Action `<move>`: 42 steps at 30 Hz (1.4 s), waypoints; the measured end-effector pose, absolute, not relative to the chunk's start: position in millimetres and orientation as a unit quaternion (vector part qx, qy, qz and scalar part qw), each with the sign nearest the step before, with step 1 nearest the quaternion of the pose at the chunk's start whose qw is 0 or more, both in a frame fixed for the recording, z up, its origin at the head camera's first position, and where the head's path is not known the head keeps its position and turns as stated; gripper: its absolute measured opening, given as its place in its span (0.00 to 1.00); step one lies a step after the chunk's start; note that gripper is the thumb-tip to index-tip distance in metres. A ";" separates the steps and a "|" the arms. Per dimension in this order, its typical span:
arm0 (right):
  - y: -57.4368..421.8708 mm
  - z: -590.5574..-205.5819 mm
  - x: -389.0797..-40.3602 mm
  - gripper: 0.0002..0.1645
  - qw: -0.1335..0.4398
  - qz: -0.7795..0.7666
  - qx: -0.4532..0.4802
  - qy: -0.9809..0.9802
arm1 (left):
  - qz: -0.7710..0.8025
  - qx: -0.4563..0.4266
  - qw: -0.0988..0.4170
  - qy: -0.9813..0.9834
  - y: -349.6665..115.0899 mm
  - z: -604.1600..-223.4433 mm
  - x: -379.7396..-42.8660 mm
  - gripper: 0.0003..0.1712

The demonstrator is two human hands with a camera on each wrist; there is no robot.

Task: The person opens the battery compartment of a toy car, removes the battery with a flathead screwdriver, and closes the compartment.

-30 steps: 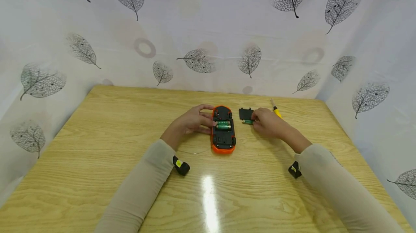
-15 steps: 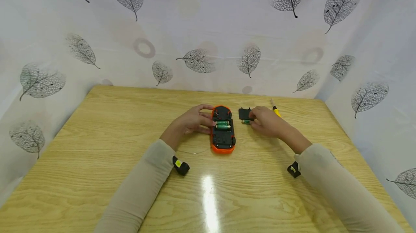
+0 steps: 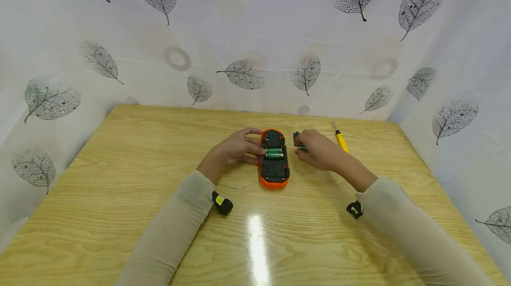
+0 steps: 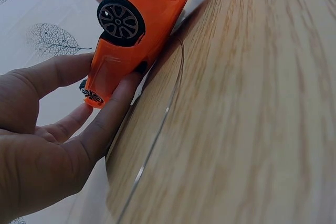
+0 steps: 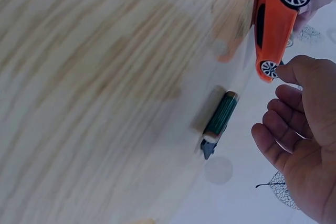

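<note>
An orange toy car [image 3: 274, 182] lies upside down on the table, its black underside up. Two green batteries [image 3: 274, 155] sit side by side in its open compartment. My left hand [image 3: 235, 147] holds the car from its left side, thumb at the top edge and fingers along the body in the left wrist view. My right hand [image 3: 319, 150] hovers over a loose green battery [image 5: 221, 114] and a black battery cover [image 3: 296, 139], both partly hidden in the head view. The right wrist view shows its fingers loosely bent, apart from the battery, with nothing in them.
A yellow-handled screwdriver [image 3: 341, 141] lies at the back right of the wooden table [image 3: 119, 215]. A thin wire [image 3: 239, 187] runs across the tabletop near the car's left side. Leaf-patterned cloth [image 3: 255, 33] stands behind the table and at its sides.
My right hand has shifted left over the loose battery and cover, hiding more of them and uncovering the screwdriver handle. The left hand and the car have stayed in place.
</note>
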State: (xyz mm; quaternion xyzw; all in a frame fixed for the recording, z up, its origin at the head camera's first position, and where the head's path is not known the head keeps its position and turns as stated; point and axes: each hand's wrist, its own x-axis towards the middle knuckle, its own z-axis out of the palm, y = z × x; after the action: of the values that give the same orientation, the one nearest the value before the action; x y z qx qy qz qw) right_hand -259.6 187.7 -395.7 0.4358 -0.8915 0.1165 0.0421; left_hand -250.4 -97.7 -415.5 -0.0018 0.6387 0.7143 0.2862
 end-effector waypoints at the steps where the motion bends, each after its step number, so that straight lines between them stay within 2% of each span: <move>1: 186.0 -395.7 -259.2 0.11 0.046 0.116 0.441 -0.889 | 0.714 -0.002 0.286 0.639 -97.7 -415.6 -250.5 0.44; 6: 177.9 -394.5 -257.3 0.12 0.053 0.114 0.454 -0.882 | 0.713 -0.002 0.284 0.641 -97.2 -415.9 -250.7 0.44; 24: 154.7 -392.5 -251.2 0.15 0.025 0.123 0.450 -0.884 | 0.716 0.003 0.298 0.632 -98.7 -416.2 -252.3 0.44; 42: 148.7 -395.0 -250.2 0.16 0.019 0.117 0.452 -0.884 | 0.716 -0.002 0.295 0.633 -97.6 -417.0 -252.6 0.44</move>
State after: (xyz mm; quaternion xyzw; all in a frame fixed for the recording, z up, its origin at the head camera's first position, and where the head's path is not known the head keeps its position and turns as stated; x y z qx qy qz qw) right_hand -250.2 148.7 -395.0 0.4521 -0.8840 0.1175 0.0185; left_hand -252.6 -97.6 -417.0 -0.0017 0.6328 0.7158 0.2953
